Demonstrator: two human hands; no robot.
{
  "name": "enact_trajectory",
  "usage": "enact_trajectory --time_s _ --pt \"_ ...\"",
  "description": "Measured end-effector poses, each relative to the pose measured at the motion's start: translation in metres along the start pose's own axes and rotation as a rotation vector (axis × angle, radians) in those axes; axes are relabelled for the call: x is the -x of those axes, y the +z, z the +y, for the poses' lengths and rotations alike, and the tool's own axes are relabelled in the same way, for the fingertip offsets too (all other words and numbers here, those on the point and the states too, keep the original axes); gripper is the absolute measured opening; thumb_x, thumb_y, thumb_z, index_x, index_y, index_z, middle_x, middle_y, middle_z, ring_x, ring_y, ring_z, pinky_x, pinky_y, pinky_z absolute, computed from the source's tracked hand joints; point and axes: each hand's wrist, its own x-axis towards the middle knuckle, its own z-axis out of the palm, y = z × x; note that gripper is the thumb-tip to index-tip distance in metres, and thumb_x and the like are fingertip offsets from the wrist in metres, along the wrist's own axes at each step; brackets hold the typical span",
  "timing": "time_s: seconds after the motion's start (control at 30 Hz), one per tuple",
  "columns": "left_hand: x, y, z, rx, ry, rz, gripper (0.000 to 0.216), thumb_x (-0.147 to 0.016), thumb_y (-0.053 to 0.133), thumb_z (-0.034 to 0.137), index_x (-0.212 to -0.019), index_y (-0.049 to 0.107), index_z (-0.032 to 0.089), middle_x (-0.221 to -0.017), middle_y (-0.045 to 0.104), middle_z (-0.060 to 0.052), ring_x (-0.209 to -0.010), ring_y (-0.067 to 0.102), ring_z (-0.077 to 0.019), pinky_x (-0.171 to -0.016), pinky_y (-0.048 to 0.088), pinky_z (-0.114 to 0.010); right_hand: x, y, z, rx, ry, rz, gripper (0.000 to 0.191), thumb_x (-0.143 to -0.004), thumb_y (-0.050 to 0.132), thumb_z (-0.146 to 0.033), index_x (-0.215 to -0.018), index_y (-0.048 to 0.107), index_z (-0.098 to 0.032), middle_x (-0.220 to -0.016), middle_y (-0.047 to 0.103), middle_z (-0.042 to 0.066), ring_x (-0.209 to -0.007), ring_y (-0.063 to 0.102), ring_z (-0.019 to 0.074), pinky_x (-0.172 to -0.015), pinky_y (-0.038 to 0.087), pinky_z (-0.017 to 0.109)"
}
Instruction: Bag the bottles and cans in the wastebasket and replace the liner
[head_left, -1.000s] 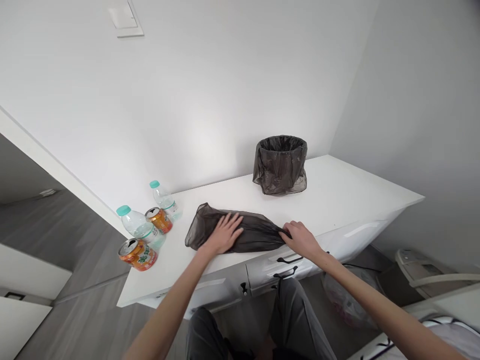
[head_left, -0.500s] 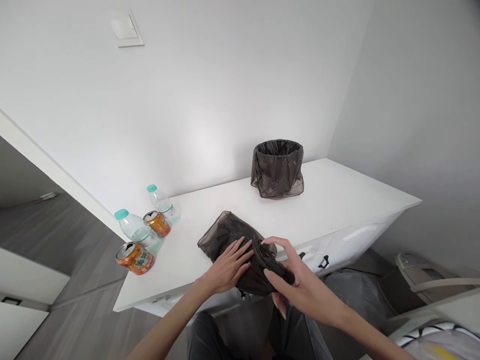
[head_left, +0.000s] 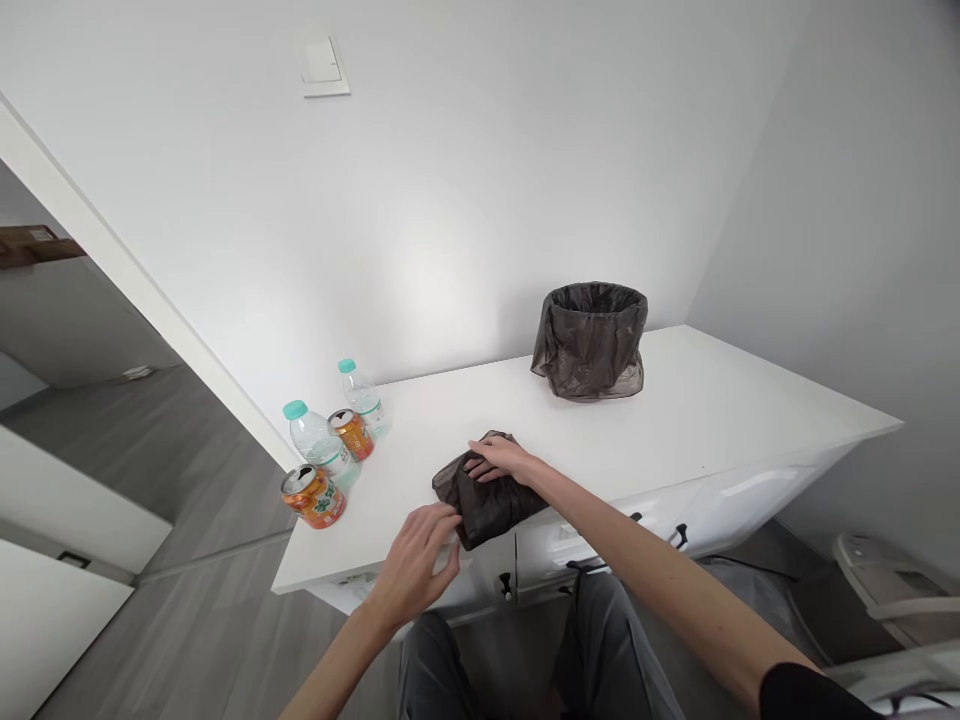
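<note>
A black plastic garbage bag (head_left: 491, 510), folded into a small crumpled bundle, lies at the front edge of the white cabinet top (head_left: 720, 400). My right hand (head_left: 504, 460) rests across it from above, fingers spread and laid flat on the plastic. Beside its near left corner is my left hand (head_left: 416, 560), thumb apart from the bent fingers; the fingertips are at the bag's edge, and I cannot tell whether they touch it. Toward the back stands a round bin (head_left: 592, 340) lined with a black bag folded down over its rim.
On the left end of the top stand two clear bottles with teal caps, the nearer bottle (head_left: 319, 440) and the farther bottle (head_left: 364, 395). Next to them are two opened orange cans, the nearer can (head_left: 319, 497) and the farther can (head_left: 352, 433). Black drawer handles (head_left: 681, 535) jut from the front.
The bag has been folded into a smaller bundle. My right hand has shifted from its near right side onto its top; my left hand has come off it to the near left corner. The view has shifted.
</note>
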Motion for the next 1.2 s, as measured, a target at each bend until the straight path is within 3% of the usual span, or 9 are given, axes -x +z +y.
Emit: enact_trajectory --time_s 0.17,0.23,0.3,0.43,0.6,0.77,0.9,1.07,1.2 --pt "-0.006 -0.013 0.015 -0.008 -0.031 0.122 0.074 -0.089 0.070 0.042 -0.154 0.042 0.021 -0.153 0.053 -0.019 -0.145 0.047 -0.0364 -0.116 0.043 -0.056 0.010 -0.004 0.006 0.027 -0.033 -0.060 0.070 -0.106 0.052 -0.053 -0.157 0.019 -0.017 -0.113 0.078 0.017 -0.090 0.079 0.0212 -0.084 0.065 0.037" --pt "-0.021 -0.007 0.017 0.034 -0.011 0.062 0.067 -0.092 0.068 0.041 -0.153 0.046 0.023 -0.153 0.057 -0.015 -0.146 0.047 -0.0351 -0.121 0.037 -0.057 0.031 -0.008 0.003 0.202 -0.171 -0.062 0.090 -0.102 0.058 -0.057 -0.164 0.005 -0.019 -0.127 0.074 0.018 -0.106 0.077 0.0240 -0.099 0.060 0.043" --pt "-0.033 0.001 0.015 0.129 -0.077 0.022 0.044 -0.098 0.060 0.035 -0.140 0.060 0.024 -0.139 0.069 -0.010 -0.137 0.057 -0.0319 -0.120 0.038 -0.055 0.059 -0.017 0.000 0.494 -0.363 -0.094 0.098 -0.093 0.069 -0.058 -0.166 0.015 -0.023 -0.139 0.068 0.017 -0.125 0.068 0.0282 -0.110 0.051 0.045" --pt "-0.042 0.014 0.007 0.411 -0.417 0.028 0.033 -0.105 0.045 0.042 -0.108 0.072 0.023 -0.105 0.079 -0.007 -0.099 0.073 -0.0263 -0.093 0.056 -0.041 0.098 -0.047 0.006 1.022 -0.604 -0.150 0.084 -0.082 0.080 -0.057 -0.156 0.048 -0.033 -0.144 0.066 0.009 -0.134 0.060 0.0350 -0.110 0.047 0.043" --pt "-0.052 0.011 0.007 0.476 -0.671 0.101 0.041 -0.105 0.042 0.047 -0.126 0.064 0.019 -0.096 0.077 -0.007 -0.091 0.074 -0.0258 -0.082 0.058 -0.038 0.070 -0.057 0.033 1.235 -0.590 0.240 0.044 -0.103 0.055 -0.040 -0.146 0.055 -0.029 -0.123 0.076 0.007 -0.110 0.071 0.0288 -0.091 0.051 0.039" --pt "-0.074 0.004 0.007 0.068 -0.396 0.284 0.056 -0.104 0.045 0.030 -0.159 0.038 0.019 -0.147 0.060 -0.019 -0.133 0.061 -0.0297 -0.106 0.053 -0.047 0.027 -0.038 0.048 1.393 -0.673 0.315 0.032 -0.100 0.054 -0.019 -0.131 0.062 -0.022 -0.124 0.071 0.011 -0.114 0.067 0.0261 -0.097 0.048 0.037" --pt "-0.080 0.014 -0.004 -0.147 -0.021 0.089 0.053 -0.108 0.043 0.032 -0.160 0.041 0.026 -0.162 0.050 -0.010 -0.154 0.039 -0.0283 -0.125 0.035 -0.051 0.015 -0.036 0.050 1.396 -0.666 0.360 0.029 -0.101 0.053 -0.021 -0.128 0.063 -0.021 -0.123 0.069 0.012 -0.111 0.065 0.0259 -0.095 0.049 0.037" --pt "-0.069 0.043 -0.026 -0.153 -0.074 -0.088 0.052 -0.110 0.038 0.035 -0.160 0.043 0.024 -0.163 0.049 -0.009 -0.156 0.036 -0.0291 -0.127 0.031 -0.058 0.020 -0.012 0.058 1.436 -0.876 0.434 0.041 -0.100 0.046 -0.012 -0.137 0.061 -0.019 -0.141 0.063 0.015 -0.135 0.053 0.0279 -0.118 0.035 0.048" --pt "-0.062 0.055 -0.040 -0.082 -0.091 -0.126 0.053 -0.110 0.038 0.033 -0.162 0.040 0.026 -0.167 0.043 -0.006 -0.159 0.029 -0.0271 -0.128 0.030 -0.056 0.033 0.008 0.073 1.382 -0.856 0.406 0.047 -0.108 0.039 -0.029 -0.152 0.052 -0.019 -0.155 0.056 0.014 -0.151 0.038 0.0324 -0.128 0.018 0.060"
